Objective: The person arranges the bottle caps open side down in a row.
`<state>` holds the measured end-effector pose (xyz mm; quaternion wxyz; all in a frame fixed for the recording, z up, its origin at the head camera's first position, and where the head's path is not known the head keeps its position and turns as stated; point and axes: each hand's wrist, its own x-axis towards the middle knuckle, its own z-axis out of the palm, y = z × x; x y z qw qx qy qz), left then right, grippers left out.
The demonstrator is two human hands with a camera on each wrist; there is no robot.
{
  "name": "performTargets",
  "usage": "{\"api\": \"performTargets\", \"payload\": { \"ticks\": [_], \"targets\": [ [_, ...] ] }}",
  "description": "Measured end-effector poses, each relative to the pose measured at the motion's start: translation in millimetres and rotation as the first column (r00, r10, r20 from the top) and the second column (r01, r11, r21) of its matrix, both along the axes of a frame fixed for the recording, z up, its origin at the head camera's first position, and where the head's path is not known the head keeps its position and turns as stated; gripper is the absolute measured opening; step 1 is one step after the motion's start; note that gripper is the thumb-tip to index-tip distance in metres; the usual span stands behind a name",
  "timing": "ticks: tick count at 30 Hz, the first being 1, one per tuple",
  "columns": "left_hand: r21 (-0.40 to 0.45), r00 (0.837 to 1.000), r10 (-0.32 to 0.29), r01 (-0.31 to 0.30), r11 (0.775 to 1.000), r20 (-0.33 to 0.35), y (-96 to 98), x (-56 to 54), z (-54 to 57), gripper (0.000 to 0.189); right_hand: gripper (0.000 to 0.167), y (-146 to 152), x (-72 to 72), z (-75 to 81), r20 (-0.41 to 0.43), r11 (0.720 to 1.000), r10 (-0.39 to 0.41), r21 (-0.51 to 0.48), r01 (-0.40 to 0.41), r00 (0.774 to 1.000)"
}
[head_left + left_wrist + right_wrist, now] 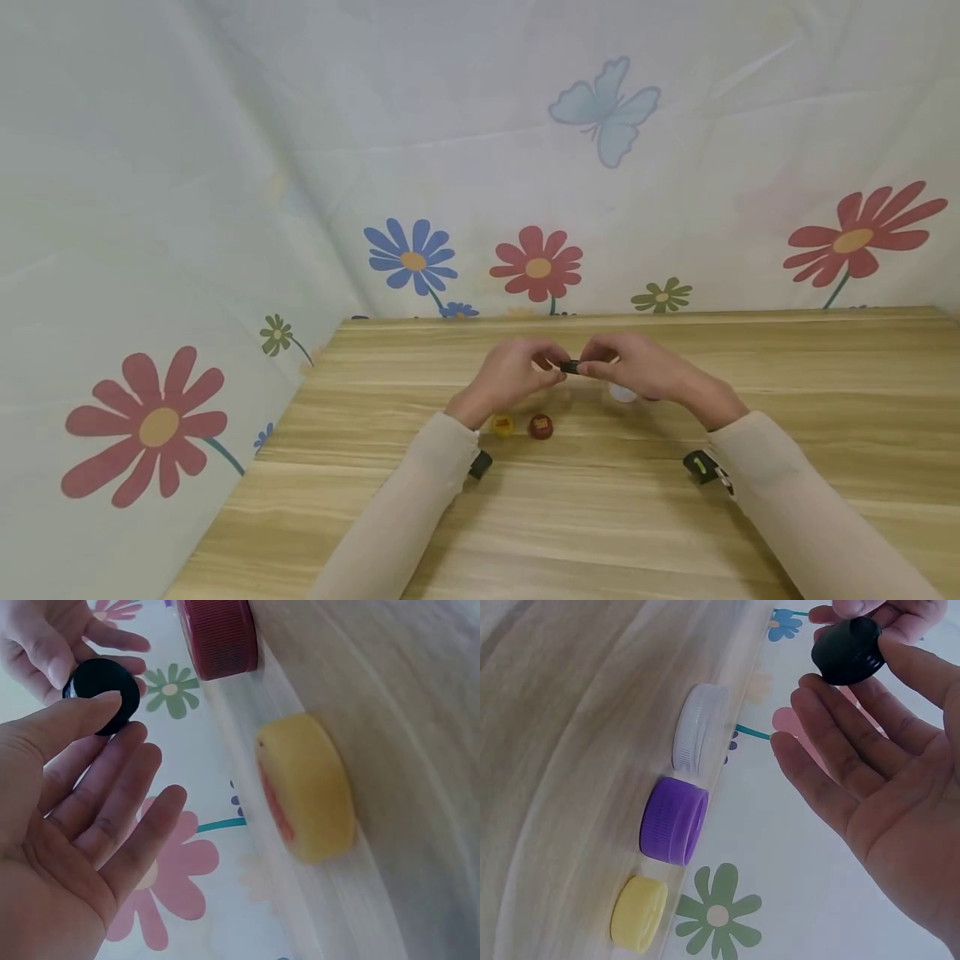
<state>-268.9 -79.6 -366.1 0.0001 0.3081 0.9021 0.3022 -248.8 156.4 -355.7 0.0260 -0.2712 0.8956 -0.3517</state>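
Both hands hold a black bottle cap [570, 367] between them, raised above the wooden table. My left hand [517, 371] pinches its left side between thumb and fingers, the other fingers spread out in the left wrist view. From the other side my right hand [648, 367] grips the same cap, thumb against its edge. Below the left hand, a yellow bottle cap [307, 787] and a dark red ridged cap [221, 637] stand on the table. Near the right hand, the right wrist view shows a clear whitish cap [699, 731], a purple cap [673, 821] and a pale yellow cap [639, 913] in a row.
The wood-grain table [585, 517] runs back to a white cloth [465, 150] printed with flowers and a butterfly. Another stretch of this cloth hangs along the left side. Dark wrist devices [701, 467] show at the sleeve cuffs.
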Motion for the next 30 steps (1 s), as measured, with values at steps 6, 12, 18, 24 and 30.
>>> {"api": "performTargets", "payload": {
  "ticks": [6,12,18,24,30],
  "targets": [
    [0.021,1.0,-0.011,0.012,1.0,-0.025,-0.7,1.6,2.9,0.02,0.019,3.0,-0.2,1.2,0.003,1.0,-0.001,-0.029,0.002,1.0],
    [0.021,0.999,-0.014,0.015,1.0,-0.042,-0.9,-0.3,1.6,0.018,0.015,5.4,-0.3,1.4,-0.005,0.998,0.002,-0.055,-0.002,1.0],
    [0.024,0.998,-0.023,0.025,0.999,-0.062,-2.0,-1.6,0.1,0.016,0.011,5.7,1.3,3.6,-0.018,0.997,-0.005,-0.072,0.004,1.0],
    [0.048,0.998,-0.031,0.034,0.998,-0.062,-1.9,-1.4,-1.3,0.016,0.008,6.1,2.3,4.1,-0.046,0.997,-0.015,-0.073,0.012,0.999],
    [0.086,0.997,-0.057,0.062,0.994,-0.06,-0.5,1.3,-0.8,0.026,0.009,6.7,2.0,2.8,-0.076,0.996,-0.02,-0.091,0.013,0.997]
  ]
}}
